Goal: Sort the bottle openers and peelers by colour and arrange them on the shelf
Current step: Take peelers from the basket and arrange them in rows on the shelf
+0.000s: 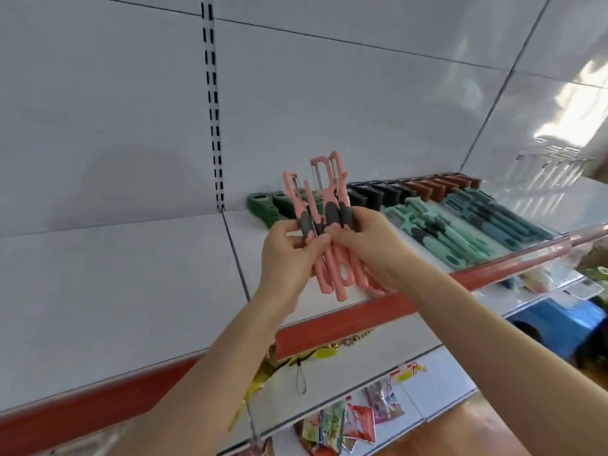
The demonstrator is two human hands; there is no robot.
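Left hand [289, 256] and right hand [366, 245] both grip the pink peelers [331, 275], partly hiding green openers [260, 206] at ten o'clock.

pink peelers [329, 225] upright (grey grips), bunched

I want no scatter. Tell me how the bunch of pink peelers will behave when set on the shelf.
The pink peelers look like stiff, light plastic and should keep their shape. Gripped only by the left hand and right hand, the bunch would likely fan apart on release. Flat like the teal peelers lying nearby, they probably won't roll.
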